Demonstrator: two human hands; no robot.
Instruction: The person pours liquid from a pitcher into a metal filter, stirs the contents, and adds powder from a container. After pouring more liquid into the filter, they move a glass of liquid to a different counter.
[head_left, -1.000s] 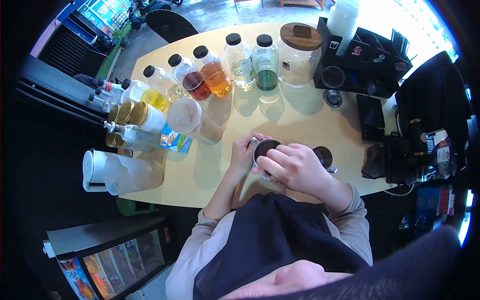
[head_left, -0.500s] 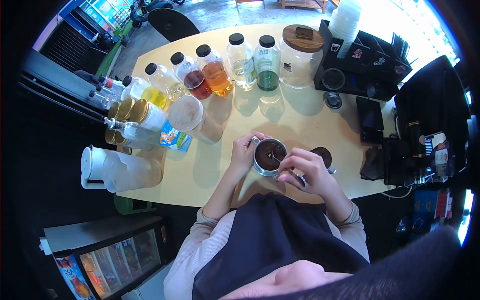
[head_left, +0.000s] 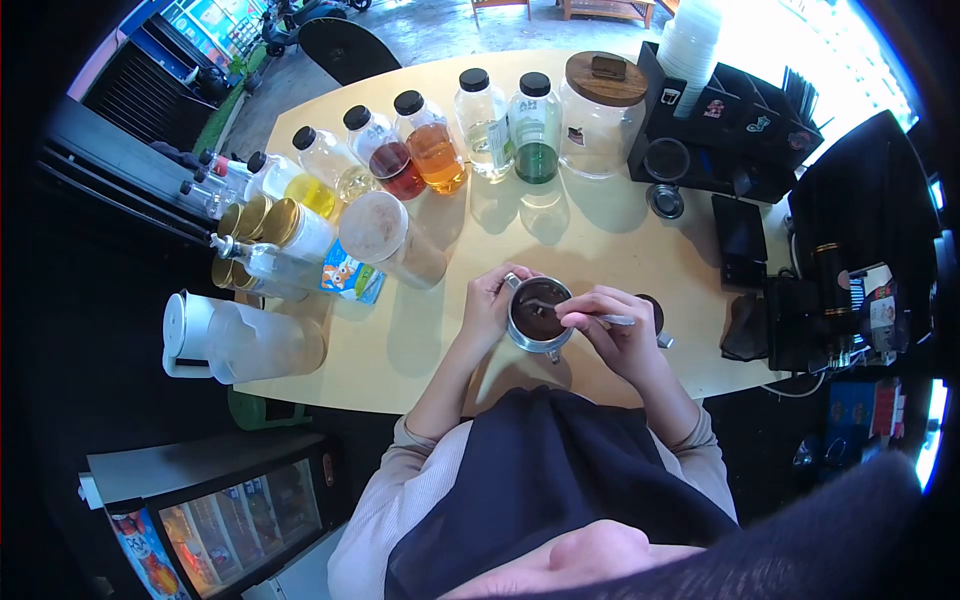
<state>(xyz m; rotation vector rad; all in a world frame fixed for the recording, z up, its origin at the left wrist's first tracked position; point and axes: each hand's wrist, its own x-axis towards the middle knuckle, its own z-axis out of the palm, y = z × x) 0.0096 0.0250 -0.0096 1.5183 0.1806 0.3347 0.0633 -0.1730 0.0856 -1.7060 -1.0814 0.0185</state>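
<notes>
Right hand (head_left: 622, 338): your thumb and fingertips are pinched nearly together on the spoon (head_left: 619, 320), its shaft lying across them.
Left hand (head_left: 486, 308): you have it curled around the metal cup (head_left: 540, 346) at the left side, by the handle; some fingers are hidden.
Spoon: its far end dips into the dark contents (head_left: 529, 324); likely light, stiff and slick if wet, so hold it up the shaft.
Metal cup: it sits in front of you over the tabletop (head_left: 590, 250); probably rigid and fairly weighty, steadiest by handle and wall.
Other cup (head_left: 655, 312): just beyond your right hand, partly covered by it.
</notes>
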